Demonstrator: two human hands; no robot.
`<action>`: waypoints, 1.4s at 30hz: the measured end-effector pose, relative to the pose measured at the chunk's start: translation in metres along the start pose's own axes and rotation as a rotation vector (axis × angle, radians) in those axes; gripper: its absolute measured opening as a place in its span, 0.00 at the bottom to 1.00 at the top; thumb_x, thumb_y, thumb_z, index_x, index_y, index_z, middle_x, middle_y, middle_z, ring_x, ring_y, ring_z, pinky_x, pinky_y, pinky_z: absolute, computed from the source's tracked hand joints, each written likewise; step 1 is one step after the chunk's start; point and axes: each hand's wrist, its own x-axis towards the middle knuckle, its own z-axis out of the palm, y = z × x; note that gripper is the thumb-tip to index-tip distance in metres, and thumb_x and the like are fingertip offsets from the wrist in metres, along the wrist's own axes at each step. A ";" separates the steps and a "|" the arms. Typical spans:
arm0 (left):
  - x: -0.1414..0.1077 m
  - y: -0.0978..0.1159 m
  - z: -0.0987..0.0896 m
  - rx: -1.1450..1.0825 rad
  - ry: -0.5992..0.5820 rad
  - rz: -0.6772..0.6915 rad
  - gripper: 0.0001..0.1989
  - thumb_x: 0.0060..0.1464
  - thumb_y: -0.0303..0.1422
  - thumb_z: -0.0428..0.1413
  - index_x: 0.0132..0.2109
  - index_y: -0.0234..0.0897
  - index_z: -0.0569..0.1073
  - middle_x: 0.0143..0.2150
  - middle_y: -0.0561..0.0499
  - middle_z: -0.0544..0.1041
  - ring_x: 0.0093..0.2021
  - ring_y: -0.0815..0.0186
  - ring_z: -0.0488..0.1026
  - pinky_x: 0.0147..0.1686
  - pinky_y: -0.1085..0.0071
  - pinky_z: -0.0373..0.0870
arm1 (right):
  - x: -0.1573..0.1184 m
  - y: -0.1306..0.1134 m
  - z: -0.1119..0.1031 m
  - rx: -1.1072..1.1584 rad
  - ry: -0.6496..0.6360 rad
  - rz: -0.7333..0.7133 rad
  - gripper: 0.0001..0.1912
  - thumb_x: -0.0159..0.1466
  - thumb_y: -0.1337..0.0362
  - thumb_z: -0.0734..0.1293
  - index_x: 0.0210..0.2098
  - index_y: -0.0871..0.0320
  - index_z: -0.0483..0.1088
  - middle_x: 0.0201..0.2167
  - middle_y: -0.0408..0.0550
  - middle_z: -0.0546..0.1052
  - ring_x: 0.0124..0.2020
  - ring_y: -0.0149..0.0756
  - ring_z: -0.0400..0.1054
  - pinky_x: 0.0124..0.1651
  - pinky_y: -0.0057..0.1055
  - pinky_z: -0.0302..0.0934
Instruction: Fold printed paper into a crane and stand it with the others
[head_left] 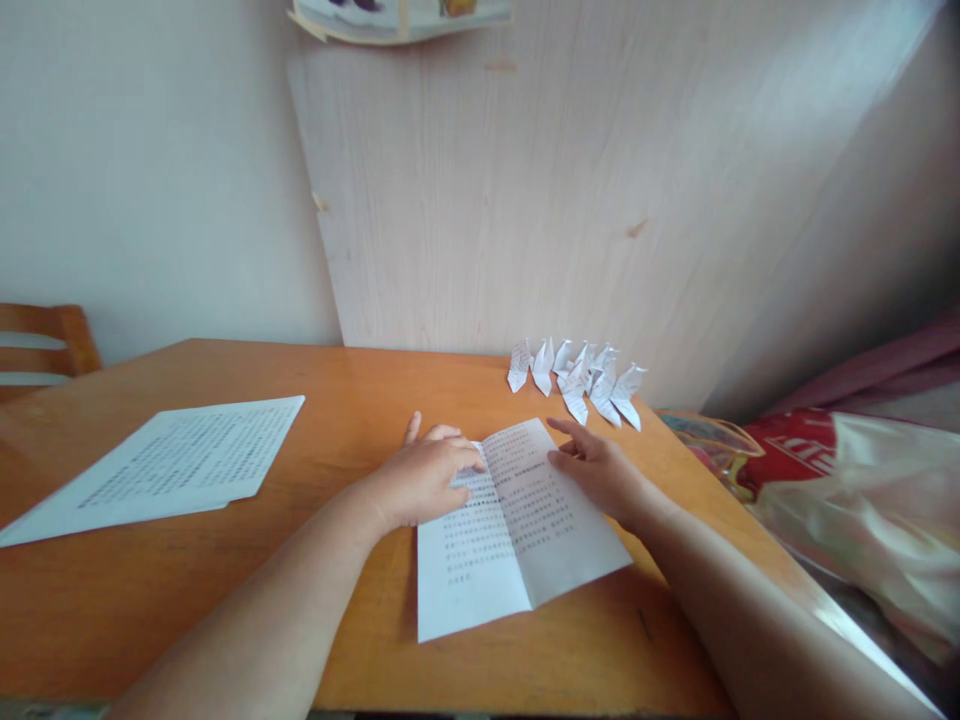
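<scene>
**Two hands press a thin printed paper flat**

Head view: The paper [517,530] lies on the orange table [225,600], right in front of the person. It looks very light and floppy, and it would tear or crumple easily, so I think the edges and corners are the best places to hold it. It is white with small rows of print and has a fold down the middle.

The left hand [424,480] lies flat on the paper's top left part, fingers close together. The right hand [596,470] touches the right edge, fingers a little spread. Neither hand pinches anything.

Small folded paper shapes [577,380] stand behind. More printed sheets [165,465] lie well apart on the left.
</scene>
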 end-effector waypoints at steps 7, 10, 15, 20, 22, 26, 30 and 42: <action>0.002 0.001 0.004 -0.006 -0.098 0.091 0.27 0.50 0.24 0.51 0.52 0.59 0.76 0.60 0.63 0.74 0.62 0.55 0.62 0.66 0.39 0.29 | -0.006 -0.004 -0.020 -0.366 -0.036 -0.390 0.23 0.64 0.71 0.60 0.51 0.47 0.77 0.64 0.47 0.68 0.66 0.46 0.60 0.67 0.50 0.55; 0.003 0.001 0.004 -0.016 -0.129 0.083 0.29 0.49 0.23 0.50 0.53 0.60 0.75 0.62 0.62 0.72 0.62 0.55 0.62 0.65 0.35 0.32 | -0.014 -0.009 -0.031 -0.549 -0.137 -0.476 0.30 0.60 0.77 0.59 0.53 0.42 0.76 0.67 0.40 0.63 0.72 0.49 0.44 0.70 0.59 0.44; 0.004 0.002 0.004 -0.035 -0.147 0.055 0.29 0.49 0.24 0.50 0.54 0.60 0.75 0.62 0.59 0.72 0.62 0.53 0.64 0.63 0.31 0.34 | -0.024 -0.014 -0.045 -0.693 -0.348 -0.452 0.37 0.60 0.78 0.61 0.62 0.36 0.67 0.72 0.36 0.52 0.74 0.50 0.35 0.71 0.58 0.41; 0.004 -0.001 0.006 -0.052 -0.130 0.061 0.29 0.50 0.24 0.50 0.54 0.60 0.75 0.63 0.56 0.71 0.62 0.52 0.64 0.64 0.32 0.34 | -0.029 -0.019 -0.048 -0.653 -0.446 -0.410 0.36 0.63 0.67 0.68 0.67 0.35 0.58 0.74 0.36 0.45 0.74 0.52 0.30 0.72 0.57 0.37; 0.004 -0.002 0.006 -0.054 -0.132 0.065 0.30 0.50 0.24 0.50 0.55 0.61 0.75 0.64 0.56 0.70 0.63 0.52 0.63 0.65 0.34 0.34 | -0.031 -0.022 -0.049 -0.606 -0.466 -0.404 0.35 0.63 0.63 0.69 0.67 0.36 0.59 0.74 0.36 0.45 0.74 0.53 0.31 0.72 0.57 0.37; 0.004 -0.003 0.006 -0.048 -0.147 0.046 0.30 0.50 0.24 0.50 0.56 0.62 0.75 0.65 0.54 0.69 0.65 0.51 0.62 0.64 0.33 0.35 | -0.033 -0.029 -0.050 -0.600 -0.488 -0.419 0.31 0.63 0.60 0.71 0.64 0.36 0.64 0.73 0.36 0.47 0.74 0.54 0.29 0.72 0.57 0.32; 0.005 -0.002 0.004 -0.057 -0.165 0.035 0.29 0.51 0.27 0.51 0.56 0.63 0.75 0.65 0.53 0.69 0.65 0.50 0.62 0.64 0.34 0.38 | -0.032 -0.029 -0.051 -0.604 -0.528 -0.415 0.27 0.62 0.60 0.71 0.60 0.38 0.70 0.72 0.38 0.53 0.74 0.54 0.31 0.71 0.59 0.31; 0.009 -0.011 -0.002 -0.217 -0.177 -0.022 0.19 0.65 0.46 0.44 0.50 0.54 0.79 0.61 0.55 0.75 0.62 0.55 0.66 0.66 0.48 0.44 | -0.024 -0.027 -0.044 -0.228 -0.574 -0.192 0.16 0.65 0.50 0.67 0.47 0.48 0.79 0.51 0.46 0.78 0.57 0.49 0.68 0.58 0.41 0.62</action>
